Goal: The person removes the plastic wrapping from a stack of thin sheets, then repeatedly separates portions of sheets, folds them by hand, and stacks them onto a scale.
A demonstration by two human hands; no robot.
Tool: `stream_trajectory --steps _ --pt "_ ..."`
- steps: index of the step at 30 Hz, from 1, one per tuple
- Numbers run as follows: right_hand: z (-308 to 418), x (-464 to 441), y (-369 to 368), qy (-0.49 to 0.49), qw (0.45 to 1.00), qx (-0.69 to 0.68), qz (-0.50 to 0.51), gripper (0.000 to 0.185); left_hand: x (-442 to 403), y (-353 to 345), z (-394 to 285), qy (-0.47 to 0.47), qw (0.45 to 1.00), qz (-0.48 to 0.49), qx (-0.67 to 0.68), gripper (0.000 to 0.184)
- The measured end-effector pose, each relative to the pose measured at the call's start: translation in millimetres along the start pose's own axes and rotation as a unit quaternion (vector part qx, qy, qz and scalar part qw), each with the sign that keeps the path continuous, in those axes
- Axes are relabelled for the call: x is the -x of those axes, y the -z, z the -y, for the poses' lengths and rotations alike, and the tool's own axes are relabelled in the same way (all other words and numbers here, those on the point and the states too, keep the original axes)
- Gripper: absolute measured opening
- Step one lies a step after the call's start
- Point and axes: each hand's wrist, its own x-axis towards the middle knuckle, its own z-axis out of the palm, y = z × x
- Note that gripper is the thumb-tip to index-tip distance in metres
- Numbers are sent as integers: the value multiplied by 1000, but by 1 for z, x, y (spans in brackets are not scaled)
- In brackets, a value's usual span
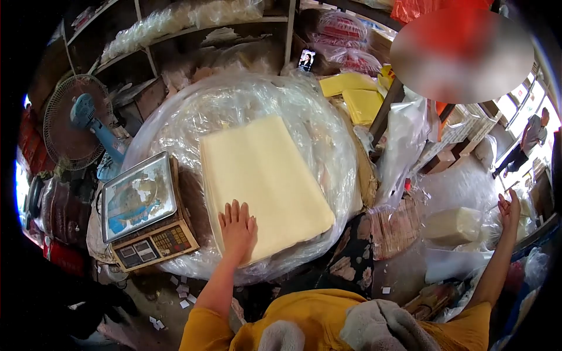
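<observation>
A stack of large, pale cream sheets (266, 181) lies on a round surface wrapped in clear plastic (316, 123). My left hand (236, 227) rests flat on the stack's near left corner, fingers stretched out. Off to the right, my right hand (508, 209) is raised with its fingers apart, and I see nothing held in it. Just left of that hand is a clear plastic bag (453, 226) around a pale block-like bundle. Left of the sheets sits a digital scale (155, 243) with a worn metal pan (139, 196).
A blue fan (88, 114) stands behind the scale. Yellow packets (360, 105) lie at the back right, near a lit phone (306, 59). Shelves (219, 26) hold plastic-wrapped goods. One person is across from me, another person (530, 140) farther right. Paper scraps (182, 292) litter the floor.
</observation>
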Motion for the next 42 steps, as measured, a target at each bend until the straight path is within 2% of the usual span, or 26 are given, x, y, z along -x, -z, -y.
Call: stream_trajectory --steps 4,8,11,16,17,18,21,24,27,30,31,42 --pt "-2 -26 5 2 999 -23 44 48 0 6 -4 4 1000 2 7 50" --pt "-3 -42 -4 -10 999 -52 11 40 2 1 -1 1 1000 -24 17 49" --pt "0 -46 -10 -22 999 -41 27 37 3 -4 0 -11 998 -53 9 48" --pt "5 -47 -17 -9 999 -39 12 39 6 4 -6 -10 998 -62 17 46" --pt "7 -52 -9 -20 998 -35 47 39 4 8 -11 -4 998 -62 20 46" --pt "9 -57 -3 -20 998 -45 39 40 4 5 -12 -8 998 -65 25 46" --pt "-4 -103 16 -34 996 -77 15 44 4 5 -7 -9 998 -58 24 46" --pt "4 -76 2 -9 997 -70 15 37 4 13 -11 -4 998 -50 25 46" --pt "4 -81 -2 -31 997 -61 40 34 4 15 -13 5 999 -26 25 47" --pt "8 -56 -14 -2 998 -68 14 32 1 15 -12 11 999 -9 32 47" --pt "8 -60 -13 -9 997 -77 -9 30 2 12 -11 15 999 -4 36 47" --pt "11 -94 0 -16 999 -19 21 32 2 -4 -1 -5 999 -39 22 48"
